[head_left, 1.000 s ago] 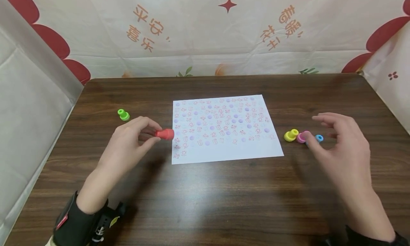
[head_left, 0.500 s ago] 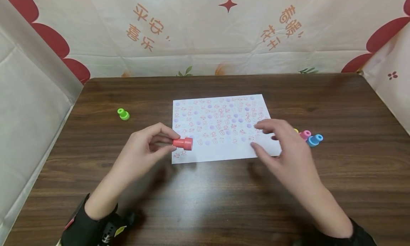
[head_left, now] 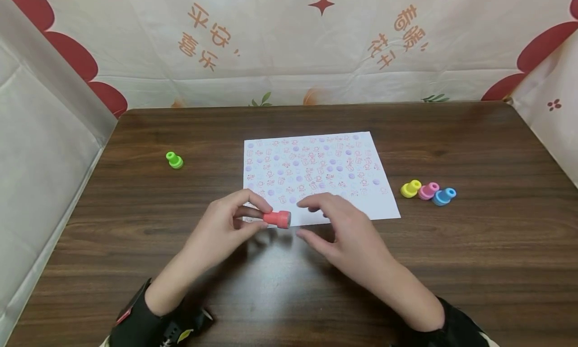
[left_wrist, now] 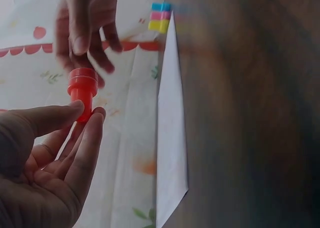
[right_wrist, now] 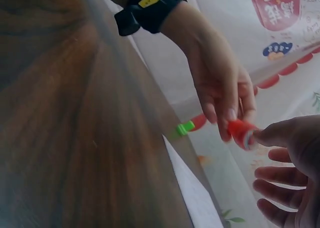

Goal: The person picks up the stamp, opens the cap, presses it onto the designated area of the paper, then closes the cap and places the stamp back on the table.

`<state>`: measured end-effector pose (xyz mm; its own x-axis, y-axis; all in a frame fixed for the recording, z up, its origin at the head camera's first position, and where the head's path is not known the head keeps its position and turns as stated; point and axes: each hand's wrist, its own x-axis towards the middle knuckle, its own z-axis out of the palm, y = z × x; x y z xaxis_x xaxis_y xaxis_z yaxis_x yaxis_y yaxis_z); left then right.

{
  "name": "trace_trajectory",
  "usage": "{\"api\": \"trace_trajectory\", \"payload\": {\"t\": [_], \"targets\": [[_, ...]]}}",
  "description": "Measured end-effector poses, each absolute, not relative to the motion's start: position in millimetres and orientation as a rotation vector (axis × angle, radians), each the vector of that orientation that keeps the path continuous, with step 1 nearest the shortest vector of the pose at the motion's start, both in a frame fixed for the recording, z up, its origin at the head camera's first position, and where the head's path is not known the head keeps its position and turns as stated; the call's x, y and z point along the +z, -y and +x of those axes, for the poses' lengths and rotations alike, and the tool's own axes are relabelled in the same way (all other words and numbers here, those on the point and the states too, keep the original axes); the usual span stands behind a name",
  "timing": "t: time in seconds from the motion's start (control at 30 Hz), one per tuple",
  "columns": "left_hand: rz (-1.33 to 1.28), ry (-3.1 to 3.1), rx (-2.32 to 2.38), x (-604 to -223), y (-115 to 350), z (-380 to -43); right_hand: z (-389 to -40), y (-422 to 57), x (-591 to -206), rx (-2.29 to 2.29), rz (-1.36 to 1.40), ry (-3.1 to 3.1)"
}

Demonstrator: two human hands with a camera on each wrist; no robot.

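Observation:
Between thumb and fingertips my left hand [head_left: 223, 224] pinches a red toy stamp [head_left: 278, 219] by its narrow handle. The stamp lies sideways in the air above the front edge of the printed paper [head_left: 377, 204], its wide grey-faced end toward my right hand [head_left: 349, 234]. That right hand hangs just to the right, thumb and fingers spread apart, holding nothing in the head view. In the left wrist view the stamp [left_wrist: 83, 90] stands clear of the paper [left_wrist: 171, 138]. Rows of small red and purple prints cover most of the sheet.
At the right of the paper, yellow [head_left: 410, 189], pink [head_left: 428, 191] and blue [head_left: 444, 197] stamps stand close together. A green stamp [head_left: 174, 160] is on the left of the brown table [head_left: 289, 297]. A patterned white cloth [head_left: 289, 51] hangs behind.
My left hand has carried the red stamp rightward and toward me. My right hand has moved left from beside the blue stamp to near the red one.

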<state>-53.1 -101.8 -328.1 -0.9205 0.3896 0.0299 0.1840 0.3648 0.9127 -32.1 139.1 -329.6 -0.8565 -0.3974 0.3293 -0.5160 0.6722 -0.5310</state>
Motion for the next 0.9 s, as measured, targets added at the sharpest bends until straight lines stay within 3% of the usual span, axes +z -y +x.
{"api": "trace_trajectory", "payload": {"t": [0.73, 0.9], "targets": [[0.631, -2.408, 1.493, -334, 86, -51, -28, -140, -334, 1.188, 0.766, 2.626], [0.446, -2.486, 1.505, -330, 110, -54, -30, -164, -325, 1.135, 0.617, 2.587]]}}
